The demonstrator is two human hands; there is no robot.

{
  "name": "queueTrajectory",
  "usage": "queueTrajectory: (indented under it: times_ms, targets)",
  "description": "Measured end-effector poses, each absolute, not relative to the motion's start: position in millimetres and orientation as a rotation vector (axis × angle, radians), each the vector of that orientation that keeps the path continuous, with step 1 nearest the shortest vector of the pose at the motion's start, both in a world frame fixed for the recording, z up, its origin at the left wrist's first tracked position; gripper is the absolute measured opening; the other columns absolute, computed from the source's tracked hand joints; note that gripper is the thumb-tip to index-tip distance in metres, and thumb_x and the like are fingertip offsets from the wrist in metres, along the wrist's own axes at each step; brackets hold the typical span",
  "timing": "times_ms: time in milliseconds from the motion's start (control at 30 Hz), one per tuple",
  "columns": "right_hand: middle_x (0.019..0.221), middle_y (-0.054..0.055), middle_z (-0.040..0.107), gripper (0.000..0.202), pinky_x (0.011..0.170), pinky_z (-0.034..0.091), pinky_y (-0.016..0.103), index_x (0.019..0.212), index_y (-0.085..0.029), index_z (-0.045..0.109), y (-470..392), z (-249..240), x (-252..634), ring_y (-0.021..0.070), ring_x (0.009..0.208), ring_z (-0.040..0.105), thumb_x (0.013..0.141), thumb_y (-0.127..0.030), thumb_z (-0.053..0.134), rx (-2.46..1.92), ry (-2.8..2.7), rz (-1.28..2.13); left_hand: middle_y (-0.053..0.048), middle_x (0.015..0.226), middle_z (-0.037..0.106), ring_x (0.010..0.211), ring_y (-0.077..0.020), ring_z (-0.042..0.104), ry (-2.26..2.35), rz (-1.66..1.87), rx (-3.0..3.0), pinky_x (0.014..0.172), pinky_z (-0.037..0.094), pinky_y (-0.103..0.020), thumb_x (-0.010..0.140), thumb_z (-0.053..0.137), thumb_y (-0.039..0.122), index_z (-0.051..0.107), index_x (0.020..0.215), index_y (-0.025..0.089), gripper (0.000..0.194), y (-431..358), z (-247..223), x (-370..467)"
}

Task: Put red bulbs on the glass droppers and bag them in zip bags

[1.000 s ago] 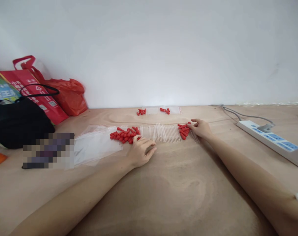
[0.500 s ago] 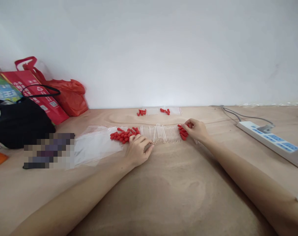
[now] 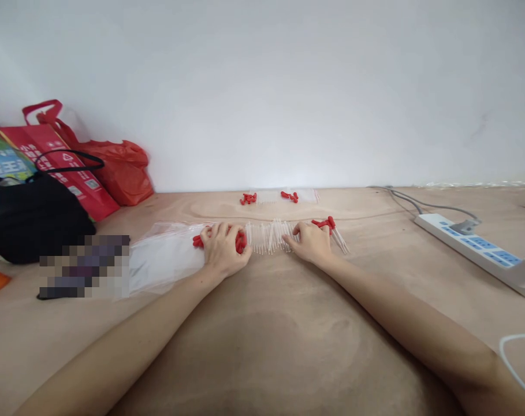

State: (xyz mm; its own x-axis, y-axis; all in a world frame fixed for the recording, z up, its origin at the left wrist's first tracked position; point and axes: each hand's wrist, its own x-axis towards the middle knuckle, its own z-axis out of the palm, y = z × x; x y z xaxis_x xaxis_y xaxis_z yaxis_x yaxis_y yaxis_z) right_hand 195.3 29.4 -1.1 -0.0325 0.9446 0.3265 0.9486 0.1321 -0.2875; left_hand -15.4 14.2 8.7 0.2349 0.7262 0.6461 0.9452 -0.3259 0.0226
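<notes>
My left hand [image 3: 225, 249] is over a pile of small red rubber bulbs [image 3: 240, 240], fingers curled down among them and thumb on the near side. It covers most of the pile. My right hand [image 3: 309, 241] rests at the right part of a row of thin clear tubes [image 3: 262, 237], its thumb and forefinger bent together at the tubes. The exact spot of contact is partly hidden. Just beyond and right of that hand lie a few red bulbs [image 3: 330, 222], with several clear tubes [image 3: 341, 240] slanting out from them.
Clear plastic bags [image 3: 167, 254] lie left of the pile. Near the wall are another bag of tubes [image 3: 268, 196] and two small groups of red bulbs [image 3: 248, 199]. A power strip [image 3: 479, 248] sits at right. Red bags [image 3: 119, 170] and a black bag [image 3: 37, 216] stand at left.
My left hand has shifted left onto the red pile. My right hand has moved left from the right-hand bulbs to the tube row, uncovering slanted tubes there.
</notes>
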Motion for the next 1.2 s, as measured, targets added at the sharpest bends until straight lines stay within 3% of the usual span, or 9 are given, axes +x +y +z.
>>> queueTrajectory:
  times_ms: [233,400,800,1033,1200]
  targets:
    - [0.074,0.012,0.065,0.038,0.08,0.026,0.044,0.075,-0.016,0.064,41.6,6.0,185.5,0.0256,0.077,0.059,0.076,-0.046,0.041,-2.014,-1.987,0.136,-0.006,0.083,0.06,0.088,-0.0274,0.049,-1.575,-0.722,-2.164,0.082,0.025,-0.048,0.067,0.055,0.034,0.053,0.076,0.021,0.016,22.6,8.6,-24.8]
    - [0.073,0.013,0.066,0.034,0.079,0.028,0.045,0.067,-0.016,0.065,44.0,8.8,184.0,0.0268,0.076,0.059,0.074,-0.04,0.042,-2.069,-1.986,0.157,-0.007,0.087,0.061,0.088,-0.0281,0.049,-1.509,-0.731,-2.164,0.081,0.025,-0.05,0.068,0.057,0.044,0.054,0.066,0.02,0.025,24.6,4.2,-23.5]
    - [0.081,0.015,0.066,0.031,0.078,0.032,0.045,0.078,-0.014,0.065,47.5,16.8,181.8,0.0294,0.081,0.06,0.07,-0.036,0.045,-2.131,-1.99,0.204,-0.005,0.083,0.062,0.085,-0.0256,0.052,-1.403,-0.9,-2.11,0.087,0.022,-0.049,0.07,0.055,0.027,0.056,0.062,0.019,0.011,16.0,8.8,-18.3]
    - [0.081,0.014,0.066,0.03,0.077,0.033,0.045,0.081,-0.014,0.064,46.3,19.1,182.3,0.0294,0.082,0.06,0.07,-0.035,0.046,-2.154,-2.004,0.228,-0.003,0.077,0.061,0.08,-0.0207,0.052,-1.201,-0.924,-2.511,0.079,0.033,-0.039,0.067,0.054,0.019,0.056,0.068,0.018,0.002,-8.4,4.5,0.4]
    - [0.085,0.013,0.066,0.03,0.079,0.031,0.046,0.083,-0.014,0.063,46.8,19.3,179.5,0.0294,0.085,0.059,0.07,-0.035,0.047,-2.195,-1.983,0.23,-0.004,0.079,0.059,0.075,-0.0194,0.053,-1.297,-0.844,-2.688,0.072,0.039,-0.034,0.067,0.053,0.019,0.054,0.076,0.017,0.01,-10.1,-2.6,4.2]
